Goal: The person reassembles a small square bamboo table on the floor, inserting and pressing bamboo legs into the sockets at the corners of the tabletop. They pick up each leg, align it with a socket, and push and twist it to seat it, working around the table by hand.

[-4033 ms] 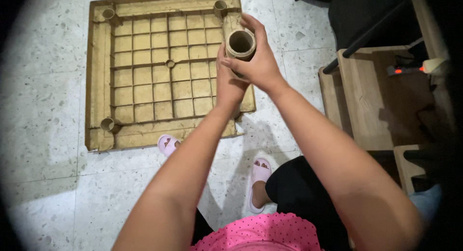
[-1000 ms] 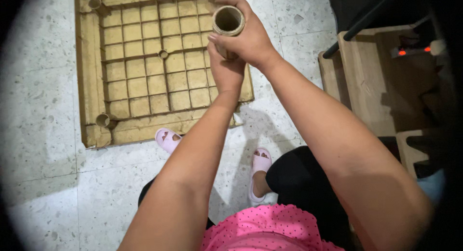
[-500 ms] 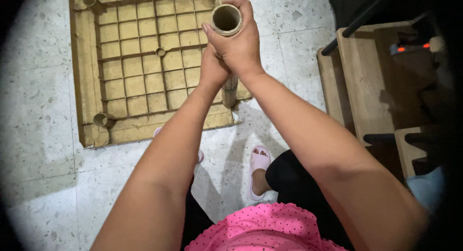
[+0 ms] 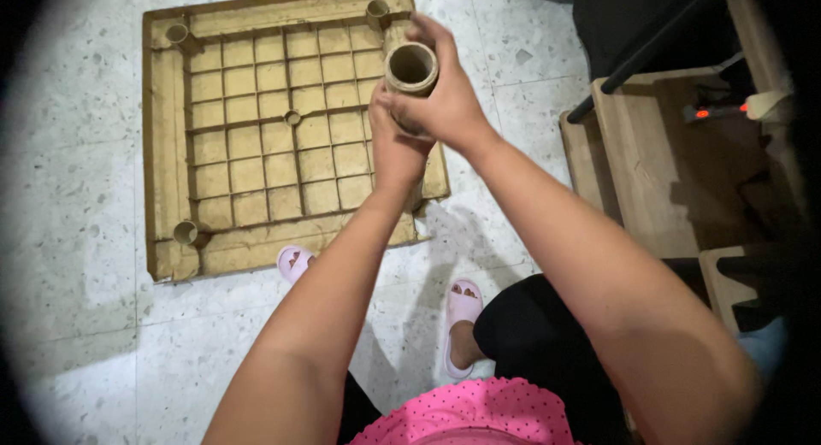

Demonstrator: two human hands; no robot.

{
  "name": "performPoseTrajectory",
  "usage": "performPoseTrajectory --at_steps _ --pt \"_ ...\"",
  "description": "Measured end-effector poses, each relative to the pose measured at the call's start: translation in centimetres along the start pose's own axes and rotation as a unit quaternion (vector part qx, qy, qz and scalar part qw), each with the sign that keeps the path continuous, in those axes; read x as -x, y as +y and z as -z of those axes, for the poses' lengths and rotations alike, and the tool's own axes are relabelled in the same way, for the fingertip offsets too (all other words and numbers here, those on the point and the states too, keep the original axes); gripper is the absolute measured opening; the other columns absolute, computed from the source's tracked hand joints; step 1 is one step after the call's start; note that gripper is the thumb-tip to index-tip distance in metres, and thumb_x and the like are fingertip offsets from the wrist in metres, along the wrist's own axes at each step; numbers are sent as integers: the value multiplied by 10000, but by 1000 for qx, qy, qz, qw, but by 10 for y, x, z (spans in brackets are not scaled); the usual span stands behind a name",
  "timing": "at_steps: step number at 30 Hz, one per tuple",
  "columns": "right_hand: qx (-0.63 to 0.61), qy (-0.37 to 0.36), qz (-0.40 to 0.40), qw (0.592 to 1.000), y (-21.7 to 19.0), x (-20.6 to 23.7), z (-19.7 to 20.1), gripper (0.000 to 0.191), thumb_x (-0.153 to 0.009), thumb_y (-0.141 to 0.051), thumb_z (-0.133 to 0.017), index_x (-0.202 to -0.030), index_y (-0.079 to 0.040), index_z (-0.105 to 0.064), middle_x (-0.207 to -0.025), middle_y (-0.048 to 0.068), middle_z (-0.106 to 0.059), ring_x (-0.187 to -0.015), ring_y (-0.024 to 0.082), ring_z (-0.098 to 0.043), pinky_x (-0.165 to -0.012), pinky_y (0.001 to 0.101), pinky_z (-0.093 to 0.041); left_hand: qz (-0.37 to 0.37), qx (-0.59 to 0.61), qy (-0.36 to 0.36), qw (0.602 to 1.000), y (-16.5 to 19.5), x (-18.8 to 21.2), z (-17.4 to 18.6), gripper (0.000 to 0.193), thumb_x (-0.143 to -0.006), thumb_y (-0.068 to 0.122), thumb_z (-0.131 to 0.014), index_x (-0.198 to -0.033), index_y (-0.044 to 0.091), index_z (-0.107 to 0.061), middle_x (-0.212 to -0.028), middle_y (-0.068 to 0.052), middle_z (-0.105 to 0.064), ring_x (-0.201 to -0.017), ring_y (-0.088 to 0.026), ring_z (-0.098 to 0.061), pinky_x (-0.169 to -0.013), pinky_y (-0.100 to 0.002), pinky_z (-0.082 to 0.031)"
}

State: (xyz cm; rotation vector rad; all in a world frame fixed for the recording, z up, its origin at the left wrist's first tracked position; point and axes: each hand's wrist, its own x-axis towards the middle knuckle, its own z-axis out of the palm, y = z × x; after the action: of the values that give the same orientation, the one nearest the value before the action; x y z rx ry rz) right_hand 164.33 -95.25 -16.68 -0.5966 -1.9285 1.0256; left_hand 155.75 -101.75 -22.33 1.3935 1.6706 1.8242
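Fingers of both hands, left hand [image 4: 395,146] and right hand [image 4: 449,103], wrapped tight round upright hollow tube [image 4: 411,69], held above right far corner of upturned ribbed panel [image 4: 256,154]. Seating judged underway; straight downward pressure required.

Head-worn view, steeply down, close.

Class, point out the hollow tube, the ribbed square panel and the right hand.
hollow tube [image 4: 411,66], head view, its open top rim
ribbed square panel [image 4: 256,146], head view, grid ribs
right hand [image 4: 445,103], head view, back of hand
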Motion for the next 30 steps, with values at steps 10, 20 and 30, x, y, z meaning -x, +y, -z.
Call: performPoseTrajectory --at_steps 10,20,30 --pt "-11 38 -56 998 -2 -4 -10 588 -880 -226 -897 -1335 -97 -547 -1185 53 -705 -1122 168 -697 -1003 324 -583 184 -22 0 983 -1 -2 -11 509 -893 231 -768 -1313 81 -523 -1175 -126 -737 -1105 -295 -730 -920 -379 -560" --pt "41 173 -37 983 -11 1 -30 550 -889 -228 -900 -1251 -66 -520 -1102 65 -706 -1018 155 -714 -922 315 -602 101 -67 -120 985 -10 -21 11 473 -887 253 -735 -1312 97 -600 -1189 -161 -745 -1141 -357 -701 -933 -421 -548" --pt "83 106 -75 988 -19 -7 -13 724 -830 -299 -921 -1336 -54 -466 -1197 116 -679 -1116 226 -695 -969 363 -570 95 -4 -172 981 7 -28 19 686 -824 246 -798 -1405 71 -477 -1300 -180 -681 -1204 -355 -669 -962 -415 -541"
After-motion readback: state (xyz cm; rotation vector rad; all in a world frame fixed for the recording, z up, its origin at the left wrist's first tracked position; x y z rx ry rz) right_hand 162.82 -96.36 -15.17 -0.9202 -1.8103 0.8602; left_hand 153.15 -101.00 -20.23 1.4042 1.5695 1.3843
